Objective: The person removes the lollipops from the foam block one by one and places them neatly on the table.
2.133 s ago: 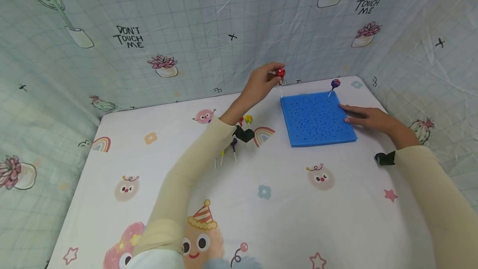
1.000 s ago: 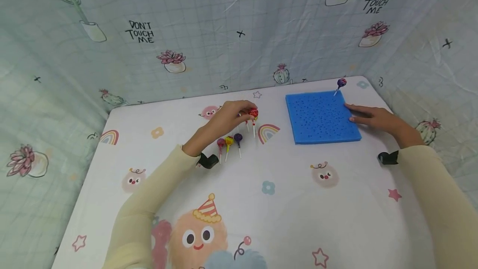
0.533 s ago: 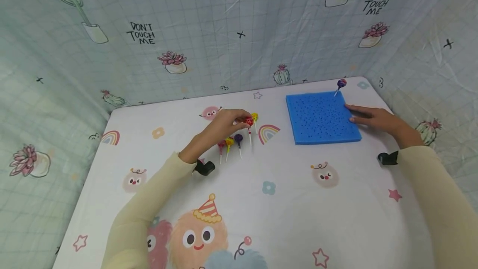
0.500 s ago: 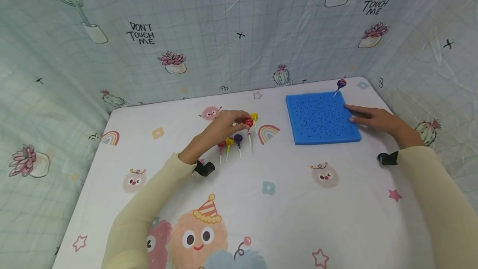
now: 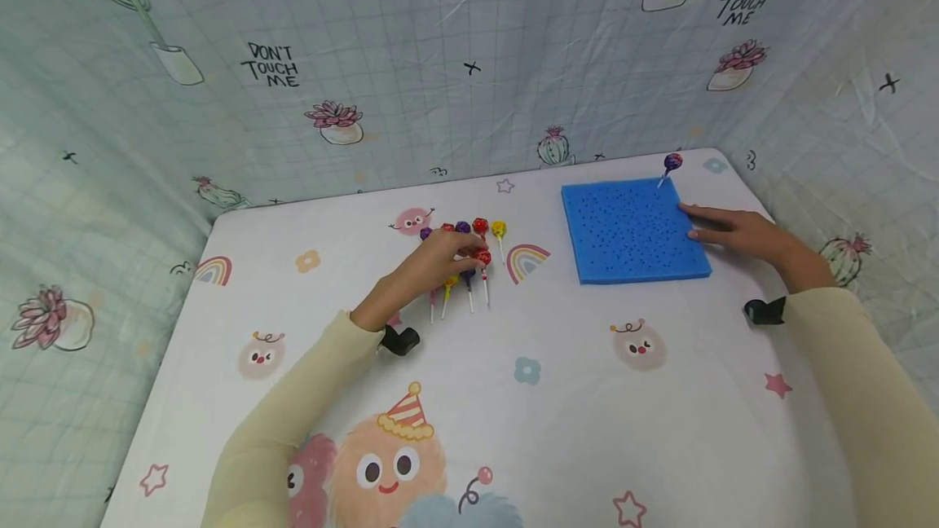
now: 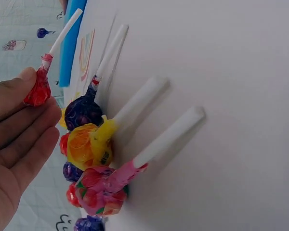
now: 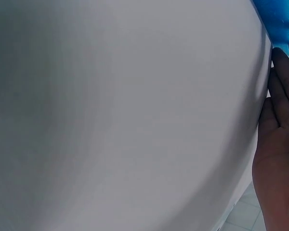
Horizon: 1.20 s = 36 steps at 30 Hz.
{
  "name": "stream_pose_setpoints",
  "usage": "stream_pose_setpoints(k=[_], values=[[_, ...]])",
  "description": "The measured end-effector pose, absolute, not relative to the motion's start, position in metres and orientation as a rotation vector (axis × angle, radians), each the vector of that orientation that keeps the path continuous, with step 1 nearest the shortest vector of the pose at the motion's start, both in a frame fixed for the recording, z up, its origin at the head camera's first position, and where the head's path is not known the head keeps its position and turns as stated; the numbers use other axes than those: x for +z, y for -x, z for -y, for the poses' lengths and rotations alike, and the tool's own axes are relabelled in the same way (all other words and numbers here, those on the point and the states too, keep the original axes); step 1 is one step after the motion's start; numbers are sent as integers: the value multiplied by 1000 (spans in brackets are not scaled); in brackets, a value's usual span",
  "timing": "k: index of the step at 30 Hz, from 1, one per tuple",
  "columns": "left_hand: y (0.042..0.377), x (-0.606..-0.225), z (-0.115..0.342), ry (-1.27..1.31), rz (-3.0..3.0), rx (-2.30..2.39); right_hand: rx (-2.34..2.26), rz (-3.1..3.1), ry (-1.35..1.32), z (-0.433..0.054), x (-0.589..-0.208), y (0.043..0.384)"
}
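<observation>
Between thumb and fingers my left hand (image 5: pixel 434 261) pinches a red-wrapped lollipop (image 6: pixel 37 90), its white stick pointing away. Right below it lie other lollipops: a dark purple one (image 6: pixel 82 113), a yellow one (image 6: pixel 84 147) and a pink one (image 6: pixel 101 190). Behind the hand is a row with a red lollipop (image 5: pixel 480 225), a yellow lollipop (image 5: pixel 499 229) and purple ones, partly covered. My right hand (image 5: pixel 748 236) has its fingers stretched out and touches the right edge of a blue foam board (image 5: pixel 623 235). A purple lollipop (image 5: pixel 672 161) stands tilted at the board's far right corner.
The white tablecloth (image 5: pixel 572 446) is printed with cartoon faces, stars and rainbows. A patterned cloth wall (image 5: pixel 411 39) rises along the far edge of the table, with more cloth at both sides.
My left hand has carried the red lollipop from the board's far left corner back to the lollipop group, then slightly nearer me, above the front row. My right hand stays at the board.
</observation>
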<state>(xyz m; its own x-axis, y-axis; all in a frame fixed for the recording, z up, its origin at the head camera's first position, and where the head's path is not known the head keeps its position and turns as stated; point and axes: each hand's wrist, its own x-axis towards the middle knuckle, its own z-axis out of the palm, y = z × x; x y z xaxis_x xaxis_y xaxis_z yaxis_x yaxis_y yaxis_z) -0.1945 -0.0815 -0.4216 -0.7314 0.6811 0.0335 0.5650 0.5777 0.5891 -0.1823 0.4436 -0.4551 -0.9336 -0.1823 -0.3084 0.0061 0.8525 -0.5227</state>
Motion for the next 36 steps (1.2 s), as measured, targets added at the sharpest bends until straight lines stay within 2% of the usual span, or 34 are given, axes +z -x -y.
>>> stream_pose_setpoints(k=[10, 22, 36], values=[[193, -425, 82, -1054, -2643, 836, -737, -2688, 132, -444, -453, 183], [192, -429, 80, -937, -2645, 869, -747, -2682, 131, -445, -455, 184], [191, -435, 74, -966, -2660, 783, -765, -2665, 140, -445, -455, 185]])
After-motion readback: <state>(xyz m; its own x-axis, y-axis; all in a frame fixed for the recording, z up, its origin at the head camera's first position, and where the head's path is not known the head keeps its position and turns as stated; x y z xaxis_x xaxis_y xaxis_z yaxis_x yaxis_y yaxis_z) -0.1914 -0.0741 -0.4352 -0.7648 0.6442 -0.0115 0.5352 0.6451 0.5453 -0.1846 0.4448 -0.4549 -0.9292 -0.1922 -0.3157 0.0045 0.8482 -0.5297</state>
